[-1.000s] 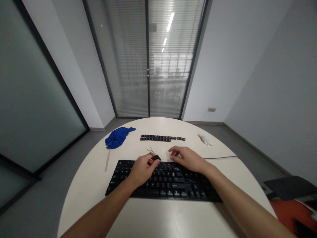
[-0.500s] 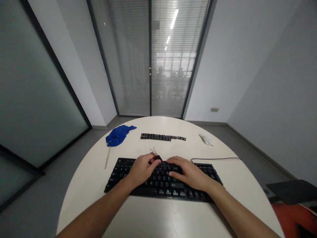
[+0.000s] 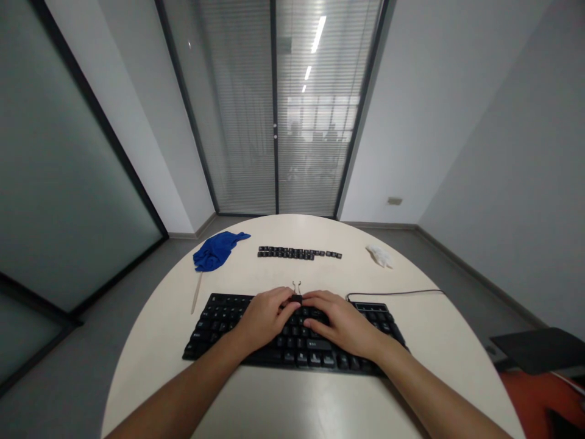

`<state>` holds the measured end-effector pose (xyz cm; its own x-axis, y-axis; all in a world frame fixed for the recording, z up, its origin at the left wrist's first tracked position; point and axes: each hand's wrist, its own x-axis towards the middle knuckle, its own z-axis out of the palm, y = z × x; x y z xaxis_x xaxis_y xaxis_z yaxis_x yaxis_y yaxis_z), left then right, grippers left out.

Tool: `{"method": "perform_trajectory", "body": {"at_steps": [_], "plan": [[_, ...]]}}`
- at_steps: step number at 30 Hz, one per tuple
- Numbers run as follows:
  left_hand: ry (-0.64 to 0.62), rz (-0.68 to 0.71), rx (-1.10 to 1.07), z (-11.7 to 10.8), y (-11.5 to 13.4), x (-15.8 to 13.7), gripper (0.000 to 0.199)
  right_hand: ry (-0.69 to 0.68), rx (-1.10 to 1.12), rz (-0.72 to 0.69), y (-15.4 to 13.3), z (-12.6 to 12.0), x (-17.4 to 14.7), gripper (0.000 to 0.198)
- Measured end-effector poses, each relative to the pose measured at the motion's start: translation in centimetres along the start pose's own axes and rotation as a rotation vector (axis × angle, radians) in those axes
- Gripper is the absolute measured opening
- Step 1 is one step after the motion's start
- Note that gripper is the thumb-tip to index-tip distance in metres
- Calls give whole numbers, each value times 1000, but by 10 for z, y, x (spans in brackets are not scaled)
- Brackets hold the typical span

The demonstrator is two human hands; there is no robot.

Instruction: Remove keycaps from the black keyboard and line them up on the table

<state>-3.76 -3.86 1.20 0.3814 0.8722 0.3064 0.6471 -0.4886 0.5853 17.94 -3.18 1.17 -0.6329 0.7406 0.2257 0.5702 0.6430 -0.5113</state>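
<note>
A keycap puller (image 3: 297,298) with a black body and two thin wire prongs pointing away from me is pinched in my left hand (image 3: 267,317). Both hands rest over a black keyboard (image 3: 260,355), which is turned so that its number pad lies on the left. My right hand (image 3: 343,321) lies on the keys, its thumb spread from the other fingers. Its index fingertip is right beside the puller; whether it touches it I cannot tell. The keys under my palms are hidden.
Beyond the keyboard lie loose black keycaps (image 3: 286,252) in two rows. A blue cloth (image 3: 218,251) and a thin pale stick (image 3: 197,292) are at the left, a crumpled white cloth or tissue (image 3: 379,256) at the right. The keyboard cable (image 3: 397,292) runs off the table's right edge.
The puller has turned upright between my hands, its prongs now pointing straight away. Both hands have come closer together, and the keyboard has slid slightly left.
</note>
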Motion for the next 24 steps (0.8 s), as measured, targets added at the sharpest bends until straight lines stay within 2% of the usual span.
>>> {"method": "perform_trajectory", "body": {"at_steps": [5,10,15,24], "plan": [[-22,-107,-228,-1,-2,1,20,-20,7,4,0,-2,-1,34],[-34,-124,-364,-1,-4,3,19,-29,19,-1,-1,-4,-1,34],[-41,-260,-586,2,-10,7,21,-23,28,-7,-2,-4,0,36],[53,-155,-512,3,-6,1,19,49,38,-2,-3,0,3,30]]}}
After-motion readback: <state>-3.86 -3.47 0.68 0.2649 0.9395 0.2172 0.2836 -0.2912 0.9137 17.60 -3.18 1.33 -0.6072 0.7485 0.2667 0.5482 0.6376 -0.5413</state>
